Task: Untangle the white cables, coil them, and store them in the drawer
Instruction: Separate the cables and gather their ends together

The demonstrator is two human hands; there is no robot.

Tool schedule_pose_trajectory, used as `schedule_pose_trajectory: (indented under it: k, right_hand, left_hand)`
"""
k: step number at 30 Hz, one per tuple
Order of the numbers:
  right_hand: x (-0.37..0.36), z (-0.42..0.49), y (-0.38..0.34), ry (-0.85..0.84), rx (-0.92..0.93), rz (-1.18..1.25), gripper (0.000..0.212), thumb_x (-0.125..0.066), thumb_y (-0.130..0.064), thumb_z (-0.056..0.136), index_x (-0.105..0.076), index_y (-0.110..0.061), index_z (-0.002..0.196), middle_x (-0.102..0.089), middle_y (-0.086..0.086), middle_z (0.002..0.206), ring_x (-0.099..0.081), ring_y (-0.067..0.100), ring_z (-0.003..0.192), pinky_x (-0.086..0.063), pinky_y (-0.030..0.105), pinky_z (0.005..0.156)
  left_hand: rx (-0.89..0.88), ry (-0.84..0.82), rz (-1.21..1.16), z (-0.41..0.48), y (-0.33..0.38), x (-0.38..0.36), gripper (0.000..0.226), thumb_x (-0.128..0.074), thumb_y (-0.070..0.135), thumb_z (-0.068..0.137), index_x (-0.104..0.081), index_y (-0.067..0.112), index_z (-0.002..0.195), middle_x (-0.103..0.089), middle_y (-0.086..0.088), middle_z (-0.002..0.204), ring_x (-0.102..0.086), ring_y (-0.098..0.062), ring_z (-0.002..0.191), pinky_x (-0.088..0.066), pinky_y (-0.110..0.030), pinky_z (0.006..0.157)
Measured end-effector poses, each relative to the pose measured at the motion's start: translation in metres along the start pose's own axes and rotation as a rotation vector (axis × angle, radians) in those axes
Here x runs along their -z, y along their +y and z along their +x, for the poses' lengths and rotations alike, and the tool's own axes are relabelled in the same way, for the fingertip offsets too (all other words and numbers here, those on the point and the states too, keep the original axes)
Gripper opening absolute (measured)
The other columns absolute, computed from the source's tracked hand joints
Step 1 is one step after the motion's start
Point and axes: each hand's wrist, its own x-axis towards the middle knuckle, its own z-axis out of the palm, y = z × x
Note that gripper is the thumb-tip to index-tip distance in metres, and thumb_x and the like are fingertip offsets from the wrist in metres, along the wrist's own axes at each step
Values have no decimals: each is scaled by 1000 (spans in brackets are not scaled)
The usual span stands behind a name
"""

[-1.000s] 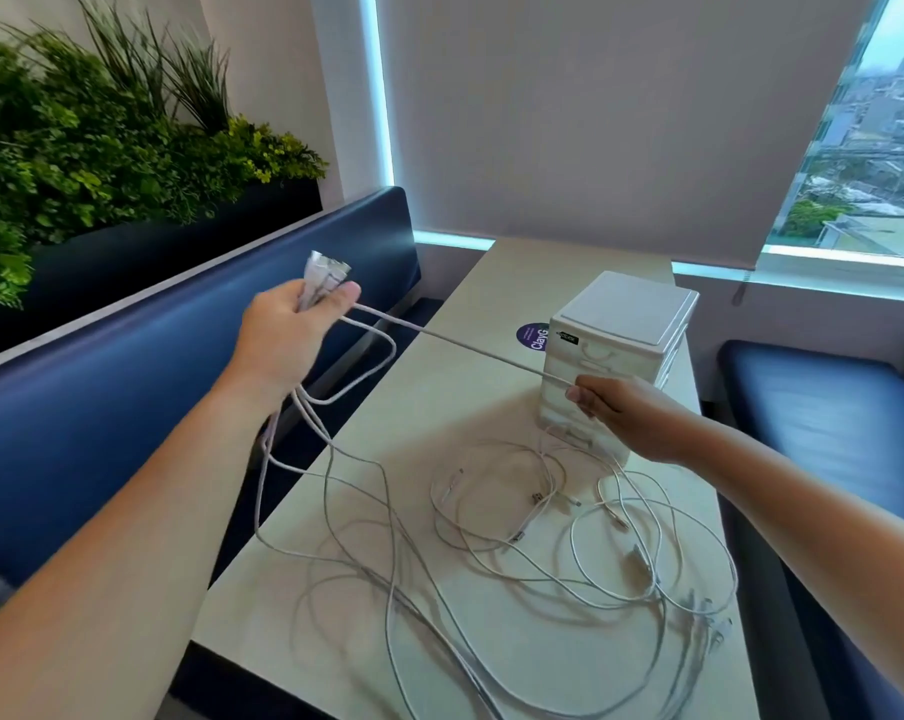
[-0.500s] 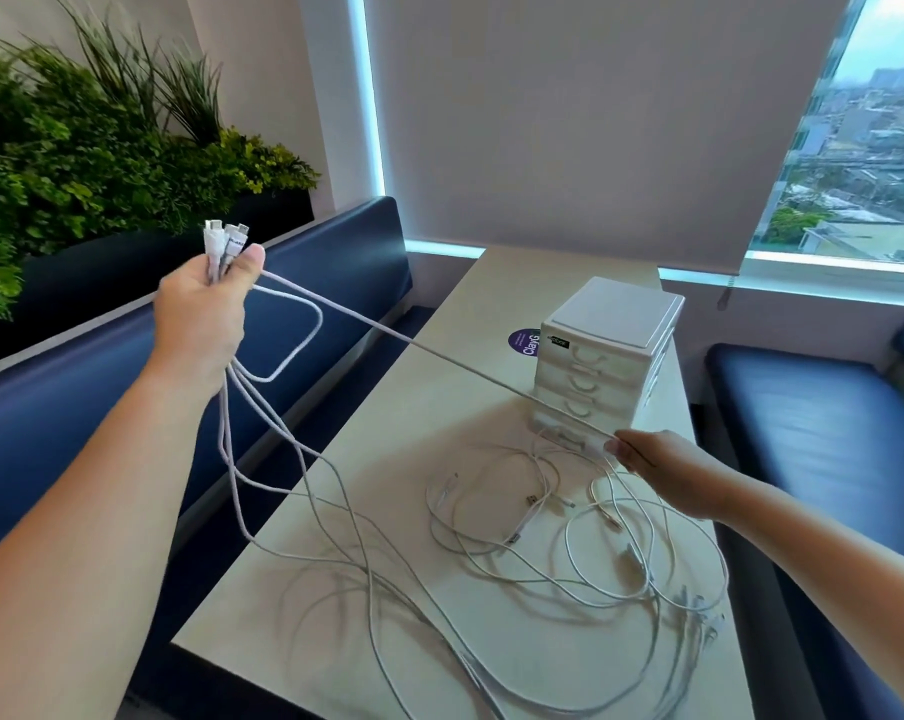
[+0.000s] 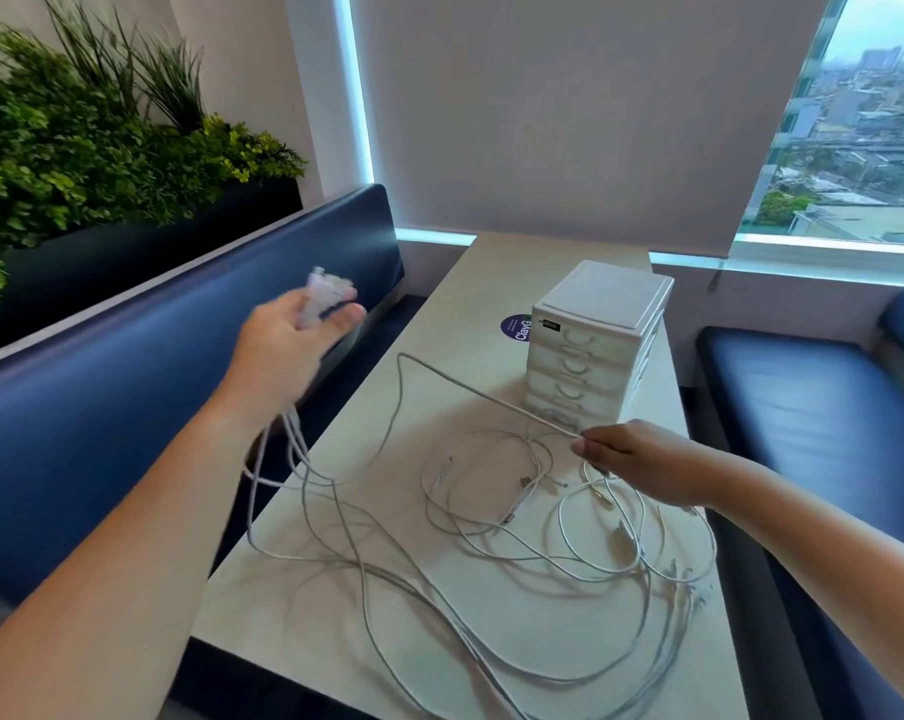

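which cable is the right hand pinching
The straight strand slanting up-left from the right hand, raised above the table; the other cables lie slack in loops.

Bare along both forearms, with left hand (image 3: 289,340) motion-blurred at 9 o'clock and right hand (image 3: 642,462) sharp at 4 o'clock.

Head-worn wide-angle view, facing forward and down, close over table (image 3: 465,314)

1. The cables (image 3: 512,406) are white.
2. The mini drawer unit (image 3: 613,298) is white, with a small black label (image 3: 549,324).
3. The table (image 3: 294,589) is plain pale cream.
4. The round sticker (image 3: 512,327) is purple with white lettering.
5. The bench seat (image 3: 128,387) is navy blue.
6. The plants (image 3: 76,148) are green, in a black planter (image 3: 128,257).
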Motion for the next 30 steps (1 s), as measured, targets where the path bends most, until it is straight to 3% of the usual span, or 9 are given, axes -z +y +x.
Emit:
schedule_pose_trajectory:
  k: [3,5,7,10,14,19,22,26,30]
  right_hand:
    - [1,2,-24,-64,54,6,43,-34,-44,100,-39,-19,65,-41,-6,64,-36,8,57,-33,19,58]
    - [2,2,-35,-83,75,-21,43,-32,-45,100,-40,-19,66,-42,-5,65,-37,9,58,-32,20,58]
    - [4,1,-43,-93,102,-44,43,-31,-46,100,-39,-21,66,-42,-6,65,-37,7,58,-31,19,57]
    - [7,-2,-52,-83,161,-44,43,-31,-46,100,-39,-24,64,-44,-6,66,-39,7,59,-32,20,58]
    - [7,-6,-54,-23,173,-95,43,-30,-47,100,-40,-22,66,-47,-4,66,-41,9,60,-35,27,62]
    - [2,-6,-55,80,158,-238,40,-27,-48,100,-38,-26,68,-50,-3,67,-45,14,62,-41,36,64]
    - [1,-5,-57,138,180,-261,41,-25,-50,99,-41,-22,74,-53,0,69,-48,20,66,-42,37,64]
    - [1,-2,-56,195,178,-331,40,-22,-48,99,-38,-22,75,-53,-1,70,-48,22,68,-39,35,62]
    - [1,3,-48,259,118,-379,36,-23,-46,100,-37,-26,74,-52,-4,73,-47,22,69,-35,33,60]
  left_hand:
    - [-29,-340,-47,-27,24,-27,31,-66,45,85,-70,31,112,-68,20,102,-58,13,73,-44,-9,74]
    - [-51,-571,17,-41,31,-45,44,-65,54,79,-66,34,118,-63,28,111,-58,17,83,-42,-4,74]
    - [-73,-689,76,-50,27,-61,45,-70,52,78,-67,34,119,-64,28,112,-59,17,93,-46,-5,81]
    - [-105,-722,147,-58,18,-79,30,-72,48,82,-72,31,107,-73,10,98,-65,-1,89,-49,-24,82]
    - [-118,-726,114,-61,13,-85,6,-67,43,88,-69,38,88,-70,11,82,-60,1,75,-45,-21,70]
    - [-202,-697,228,-62,12,-86,22,-65,44,89,-62,30,73,-59,8,66,-48,-2,57,-34,-16,53]
    - [-250,-651,257,-61,11,-85,26,-62,43,92,-56,34,69,-57,11,63,-50,-1,58,-33,-16,52]
    - [-302,-576,296,-55,5,-82,27,-59,40,94,-64,17,83,-64,3,73,-57,-12,68,-40,-26,58]
    - [-324,-546,294,-53,2,-82,29,-60,38,94,-62,13,79,-61,-1,69,-54,-19,66,-38,-30,56]
